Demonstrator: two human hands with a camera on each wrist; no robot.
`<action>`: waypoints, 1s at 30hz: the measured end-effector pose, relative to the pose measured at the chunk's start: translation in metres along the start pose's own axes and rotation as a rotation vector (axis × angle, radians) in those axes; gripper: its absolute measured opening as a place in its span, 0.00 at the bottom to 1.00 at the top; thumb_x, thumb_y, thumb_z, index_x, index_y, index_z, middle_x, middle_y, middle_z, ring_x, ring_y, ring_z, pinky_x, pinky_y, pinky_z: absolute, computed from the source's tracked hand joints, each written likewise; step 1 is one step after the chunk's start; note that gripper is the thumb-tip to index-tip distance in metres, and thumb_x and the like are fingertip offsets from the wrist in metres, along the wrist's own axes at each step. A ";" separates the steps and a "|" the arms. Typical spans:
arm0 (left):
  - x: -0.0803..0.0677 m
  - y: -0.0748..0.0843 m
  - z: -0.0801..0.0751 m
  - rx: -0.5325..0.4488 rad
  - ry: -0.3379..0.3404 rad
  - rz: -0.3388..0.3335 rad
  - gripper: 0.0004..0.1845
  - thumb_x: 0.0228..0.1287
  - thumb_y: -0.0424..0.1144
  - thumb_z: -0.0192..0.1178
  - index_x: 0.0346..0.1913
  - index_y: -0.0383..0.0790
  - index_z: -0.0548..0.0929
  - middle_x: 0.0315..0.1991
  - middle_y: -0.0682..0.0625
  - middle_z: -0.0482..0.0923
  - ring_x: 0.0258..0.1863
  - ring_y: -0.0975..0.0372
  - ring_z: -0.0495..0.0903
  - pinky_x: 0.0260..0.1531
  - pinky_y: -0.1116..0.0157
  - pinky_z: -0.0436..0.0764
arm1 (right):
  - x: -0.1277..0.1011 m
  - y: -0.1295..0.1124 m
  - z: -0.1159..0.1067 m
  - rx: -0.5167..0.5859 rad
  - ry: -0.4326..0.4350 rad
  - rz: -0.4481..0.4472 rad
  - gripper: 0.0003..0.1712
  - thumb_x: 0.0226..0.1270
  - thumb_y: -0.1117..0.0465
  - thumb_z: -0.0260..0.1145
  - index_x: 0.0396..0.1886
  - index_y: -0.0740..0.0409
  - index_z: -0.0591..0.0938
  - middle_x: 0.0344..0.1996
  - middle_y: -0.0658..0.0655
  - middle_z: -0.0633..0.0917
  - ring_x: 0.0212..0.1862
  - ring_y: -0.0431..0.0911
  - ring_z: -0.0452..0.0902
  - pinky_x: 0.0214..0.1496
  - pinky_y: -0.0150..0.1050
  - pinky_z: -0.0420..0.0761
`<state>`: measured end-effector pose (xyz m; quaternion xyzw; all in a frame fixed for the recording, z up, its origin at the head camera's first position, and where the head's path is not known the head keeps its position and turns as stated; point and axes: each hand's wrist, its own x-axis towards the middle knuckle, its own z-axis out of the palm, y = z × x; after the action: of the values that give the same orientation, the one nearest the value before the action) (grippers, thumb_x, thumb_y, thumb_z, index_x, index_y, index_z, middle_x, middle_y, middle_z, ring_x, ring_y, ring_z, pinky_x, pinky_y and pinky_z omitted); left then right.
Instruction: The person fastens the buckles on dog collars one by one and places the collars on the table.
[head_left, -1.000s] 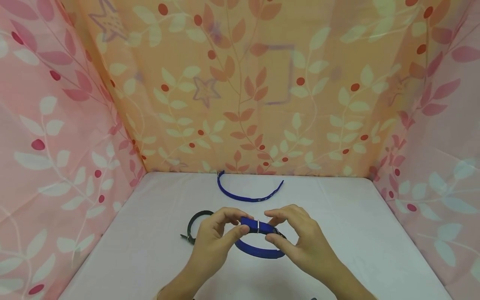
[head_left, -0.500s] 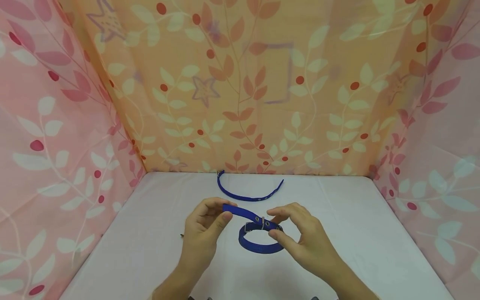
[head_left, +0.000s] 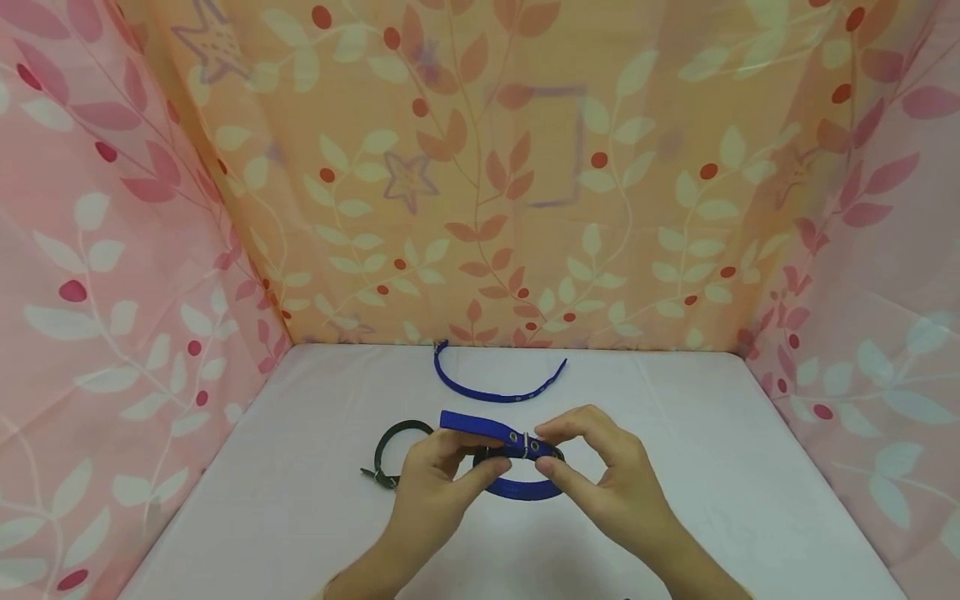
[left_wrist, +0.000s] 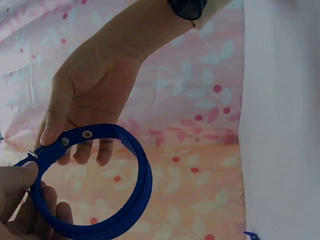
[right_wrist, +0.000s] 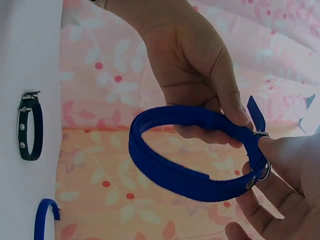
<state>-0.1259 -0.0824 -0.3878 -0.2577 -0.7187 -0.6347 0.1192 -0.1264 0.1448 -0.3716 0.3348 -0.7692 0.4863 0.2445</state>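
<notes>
A blue buckled collar (head_left: 517,487) is held as a loop just above the white table (head_left: 300,517), its free strap end (head_left: 468,422) sticking out to the left. My left hand (head_left: 476,458) pinches the loop beside the buckle, thumb on the outside. My right hand (head_left: 543,450) pinches the strap at the metal buckle (head_left: 527,445). The right wrist view shows the collar (right_wrist: 170,175) with the left hand's thumb (right_wrist: 235,112) on its band and my right hand (right_wrist: 260,160) at the buckle. In the left wrist view the collar (left_wrist: 135,185) hangs between the right hand (left_wrist: 52,142) and the left hand (left_wrist: 30,177).
A black collar (head_left: 390,454) lies on the table just left of my left hand, also seen as the black collar (right_wrist: 30,127). An unbuckled blue strap (head_left: 495,390) lies curved near the back wall. Patterned fabric walls (head_left: 112,292) close in the left, back and right.
The left hand drew the strap end out to the left through the buckle, then let it go and came back to pinch the loop by the buckle. The right hand stayed at the buckle.
</notes>
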 end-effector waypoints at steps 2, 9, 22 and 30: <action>0.000 -0.002 0.001 -0.020 0.014 0.094 0.10 0.65 0.31 0.69 0.49 0.41 0.88 0.48 0.49 0.86 0.50 0.58 0.83 0.53 0.63 0.85 | 0.000 0.001 0.002 0.020 0.013 -0.048 0.25 0.55 0.73 0.78 0.49 0.48 0.86 0.41 0.46 0.86 0.47 0.42 0.81 0.55 0.29 0.79; -0.001 -0.003 0.004 -0.081 0.013 0.158 0.11 0.67 0.25 0.65 0.50 0.32 0.89 0.50 0.45 0.83 0.53 0.58 0.82 0.50 0.64 0.85 | 0.002 0.004 0.007 0.001 0.071 -0.157 0.24 0.47 0.76 0.80 0.42 0.51 0.87 0.37 0.48 0.87 0.45 0.43 0.80 0.53 0.29 0.77; -0.001 -0.002 0.004 0.098 -0.057 0.007 0.12 0.71 0.39 0.65 0.54 0.49 0.90 0.50 0.59 0.86 0.50 0.62 0.83 0.45 0.68 0.84 | 0.003 0.007 0.007 -0.075 0.101 -0.154 0.22 0.47 0.74 0.81 0.39 0.48 0.86 0.37 0.46 0.87 0.46 0.43 0.81 0.55 0.29 0.76; 0.001 -0.002 0.004 -0.003 -0.079 0.026 0.11 0.72 0.35 0.64 0.53 0.43 0.90 0.47 0.53 0.85 0.48 0.61 0.83 0.43 0.69 0.84 | 0.001 0.004 -0.001 -0.152 -0.059 -0.093 0.23 0.57 0.67 0.79 0.49 0.46 0.81 0.45 0.41 0.84 0.51 0.39 0.79 0.58 0.28 0.74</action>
<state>-0.1267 -0.0782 -0.3898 -0.2922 -0.7184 -0.6235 0.0988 -0.1300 0.1463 -0.3725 0.3648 -0.7943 0.4048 0.2687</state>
